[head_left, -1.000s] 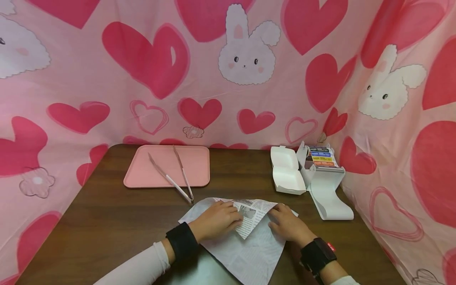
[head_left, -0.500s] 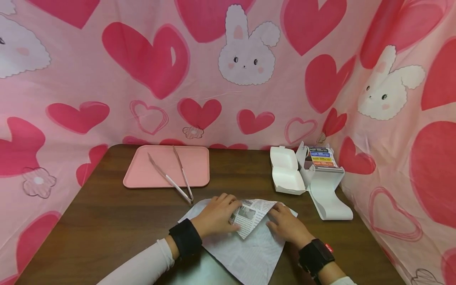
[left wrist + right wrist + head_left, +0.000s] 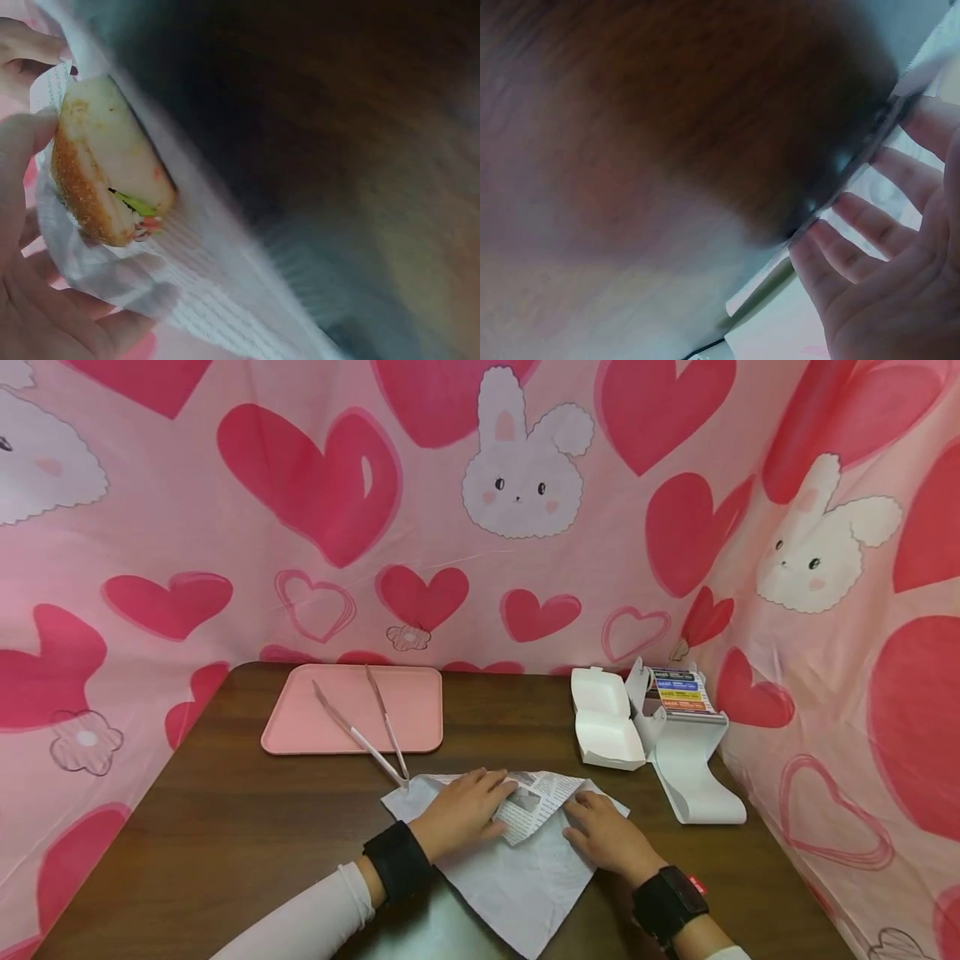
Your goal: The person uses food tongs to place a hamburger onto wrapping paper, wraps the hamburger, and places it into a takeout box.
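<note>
Down at the near edge I've got the paper sheet (image 3: 525, 902) pointing a corner at me, newsprint on the folded-over side. The sandwich (image 3: 109, 150) sits inside it under that flap near the middle of the table (image 3: 187, 827), and only the left wrist cam really shows it: crusty bread, a bit of green and something reddish poking out one end. My take on handling: light, soft, easy to squash, with loose filling. The paper looks thin and a bit slick, so I'd take it by the fold and cup the bread through it, never squeeze the filled end. Left hand (image 3: 461, 810) comes in low from the near left, thumb against the bread, fingers spread loosely behind the paper, digits apart, nothing clamped. Right hand (image 3: 607, 835) reaches in from the near right, fingers fairly straight, tips touching the paper edge, also no tight grip. Farther out on the left, the tongs (image 3: 376, 754) lie splayed, hinge end at the paper, tips over the pink tray (image 3: 300, 727). Far right has the white box (image 3: 611, 739) lying unfolded, with the dispenser (image 3: 682, 717) just beside it, strip curling toward me. Cloth backdrop (image 3: 435, 518) behind everything.
</note>
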Motion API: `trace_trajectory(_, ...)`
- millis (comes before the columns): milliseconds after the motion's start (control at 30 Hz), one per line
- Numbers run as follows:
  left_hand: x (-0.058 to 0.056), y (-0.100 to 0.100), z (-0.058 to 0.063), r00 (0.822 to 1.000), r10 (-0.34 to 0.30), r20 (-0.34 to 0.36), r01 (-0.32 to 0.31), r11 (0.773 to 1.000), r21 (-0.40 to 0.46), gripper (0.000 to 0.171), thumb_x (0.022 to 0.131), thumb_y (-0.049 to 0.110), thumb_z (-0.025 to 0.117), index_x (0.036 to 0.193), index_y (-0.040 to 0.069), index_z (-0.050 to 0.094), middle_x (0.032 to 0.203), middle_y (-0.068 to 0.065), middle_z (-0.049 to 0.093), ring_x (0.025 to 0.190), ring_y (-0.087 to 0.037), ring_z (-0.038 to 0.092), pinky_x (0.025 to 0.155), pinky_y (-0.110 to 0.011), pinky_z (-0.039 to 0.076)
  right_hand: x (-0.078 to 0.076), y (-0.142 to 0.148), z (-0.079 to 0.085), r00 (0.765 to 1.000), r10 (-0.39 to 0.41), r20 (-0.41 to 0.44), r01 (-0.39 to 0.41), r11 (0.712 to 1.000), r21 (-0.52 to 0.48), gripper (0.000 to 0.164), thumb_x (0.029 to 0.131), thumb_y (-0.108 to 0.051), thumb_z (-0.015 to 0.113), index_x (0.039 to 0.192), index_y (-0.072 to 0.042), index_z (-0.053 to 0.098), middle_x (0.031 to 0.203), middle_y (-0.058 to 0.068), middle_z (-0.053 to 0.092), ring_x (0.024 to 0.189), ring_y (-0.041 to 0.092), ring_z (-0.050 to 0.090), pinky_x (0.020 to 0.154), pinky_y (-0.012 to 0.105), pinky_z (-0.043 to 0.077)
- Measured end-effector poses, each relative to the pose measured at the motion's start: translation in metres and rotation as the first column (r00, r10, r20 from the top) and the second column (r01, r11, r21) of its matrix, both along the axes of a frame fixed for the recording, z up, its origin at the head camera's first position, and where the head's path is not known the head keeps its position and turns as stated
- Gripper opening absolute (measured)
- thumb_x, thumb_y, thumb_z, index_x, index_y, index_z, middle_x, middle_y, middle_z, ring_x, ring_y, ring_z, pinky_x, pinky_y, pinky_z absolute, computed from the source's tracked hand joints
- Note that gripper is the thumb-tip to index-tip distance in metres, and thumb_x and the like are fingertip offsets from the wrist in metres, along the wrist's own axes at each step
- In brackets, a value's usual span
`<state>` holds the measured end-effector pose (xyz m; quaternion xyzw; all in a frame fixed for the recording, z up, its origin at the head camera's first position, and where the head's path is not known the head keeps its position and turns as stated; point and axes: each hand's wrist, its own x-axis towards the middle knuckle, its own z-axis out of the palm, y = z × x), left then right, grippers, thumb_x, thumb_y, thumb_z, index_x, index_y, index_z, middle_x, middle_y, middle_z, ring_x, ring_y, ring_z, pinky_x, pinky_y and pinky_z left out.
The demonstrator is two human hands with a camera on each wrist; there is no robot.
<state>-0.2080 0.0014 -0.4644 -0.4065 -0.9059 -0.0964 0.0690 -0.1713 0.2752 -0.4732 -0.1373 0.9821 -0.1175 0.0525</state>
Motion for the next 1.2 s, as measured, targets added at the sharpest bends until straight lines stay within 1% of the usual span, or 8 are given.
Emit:
trace_trajectory(267, 0.002, -0.001, 0.001, 0.999, 0.021, 0.025, -0.021, 0.999, -0.027, 0.061, 0.095, 0.040, 0.069, 0.146, 0.012, 0.050, 0.151, -0.010, 0.050, 0.126, -0.032, 0.058, 0.095, -0.045, 0.054, -0.001, 0.003, 0.001, 1.000, 0.007, -0.026, -0.007, 1.000, -0.003, 0.044, 0.093, -0.024, 0.072, 0.132, -0.005, 0.065, 0.135, 0.020, 0.056, 0.128, 0.042, 0.051, 0.104, 0.057, 0.045)
trace_trajectory(633, -0.007, -0.003, 0.003, 1.000, -0.004, -0.024, 0.003, 1.000, -0.026, 0.072, 0.083, 0.047, 0.081, 0.140, 0.013, 0.052, 0.129, -0.005, 0.056, 0.105, -0.025, 0.063, 0.083, -0.039, 0.057, -0.002, 0.004, -0.004, 0.998, 0.016, -0.053, -0.016, 1.000, -0.009, 0.049, 0.093, -0.024, 0.073, 0.134, -0.001, 0.061, 0.137, 0.019, 0.054, 0.129, 0.038, 0.052, 0.105, 0.054, 0.044)
trace_trajectory(767, -0.006, -0.001, 0.002, 1.000, 0.013, -0.028, -0.014, 0.999, -0.037, 0.075, 0.083, 0.052, 0.079, 0.141, 0.012, 0.051, 0.133, -0.009, 0.056, 0.109, -0.027, 0.063, 0.085, -0.040, 0.057, -0.001, 0.004, -0.003, 1.000, -0.013, -0.015, 0.013, 1.000, -0.003, 0.051, 0.094, -0.026, 0.072, 0.138, -0.003, 0.059, 0.140, 0.020, 0.053, 0.132, 0.040, 0.050, 0.107, 0.056, 0.042)
trace_trajectory(900, -0.005, 0.000, 0.002, 0.999, 0.037, -0.013, -0.037, 0.997, -0.067, 0.077, 0.084, 0.055, 0.077, 0.143, 0.013, 0.051, 0.142, -0.009, 0.055, 0.114, -0.027, 0.061, 0.090, -0.041, 0.056, 0.008, 0.000, 0.004, 0.998, 0.001, -0.068, 0.000, 1.000, 0.023, 0.043, 0.092, -0.024, 0.074, 0.128, -0.003, 0.065, 0.130, 0.019, 0.059, 0.126, 0.038, 0.054, 0.103, 0.055, 0.046)
trace_trajectory(1000, -0.007, 0.001, 0.002, 0.999, 0.042, -0.003, -0.043, 0.995, -0.093, 0.079, 0.085, 0.058, 0.074, 0.146, 0.014, 0.050, 0.147, -0.005, 0.053, 0.115, -0.026, 0.060, 0.092, -0.042, 0.054, 0.023, -0.005, 0.013, 0.981, 0.111, -0.156, -0.114, 0.993, -0.012, 0.031, 0.091, -0.024, 0.075, 0.115, -0.006, 0.070, 0.118, 0.011, 0.064, 0.116, 0.030, 0.059, 0.096, 0.048, 0.051)
trace_trajectory(1067, -0.008, 0.001, 0.002, 0.999, 0.045, -0.001, -0.045, 0.993, -0.105, 0.079, 0.085, 0.060, 0.073, 0.147, 0.015, 0.050, 0.148, -0.003, 0.053, 0.116, -0.025, 0.060, 0.093, -0.042, 0.053, 0.036, -0.008, 0.019, 0.961, 0.216, -0.174, -0.232, 0.969, -0.081, 0.028, 0.091, -0.032, 0.076, 0.110, -0.011, 0.071, 0.114, 0.003, 0.064, 0.110, 0.022, 0.059, 0.091, 0.041, 0.053)
trace_trajectory(1133, -0.009, 0.001, 0.001, 0.999, 0.049, -0.002, -0.049, 0.993, -0.112, 0.079, 0.085, 0.061, 0.072, 0.147, 0.016, 0.050, 0.147, -0.002, 0.054, 0.116, -0.025, 0.060, 0.093, -0.043, 0.052, 0.051, -0.010, 0.024, 0.933, 0.330, -0.143, -0.351, 0.923, -0.157, 0.036, 0.090, -0.044, 0.075, 0.113, -0.017, 0.071, 0.115, -0.005, 0.062, 0.108, 0.015, 0.057, 0.089, 0.036, 0.053)
trace_trajectory(1200, -0.010, 0.001, 0.001, 0.999, 0.054, -0.003, -0.054, 0.992, -0.116, 0.079, 0.085, 0.062, 0.072, 0.146, 0.017, 0.050, 0.145, -0.001, 0.056, 0.116, -0.024, 0.060, 0.093, -0.043, 0.052, 0.063, -0.012, 0.025, 0.909, 0.412, -0.058, -0.414, 0.881, -0.228, 0.047, 0.087, -0.055, 0.072, 0.121, -0.023, 0.067, 0.119, -0.011, 0.058, 0.109, 0.010, 0.053, 0.088, 0.031, 0.052)
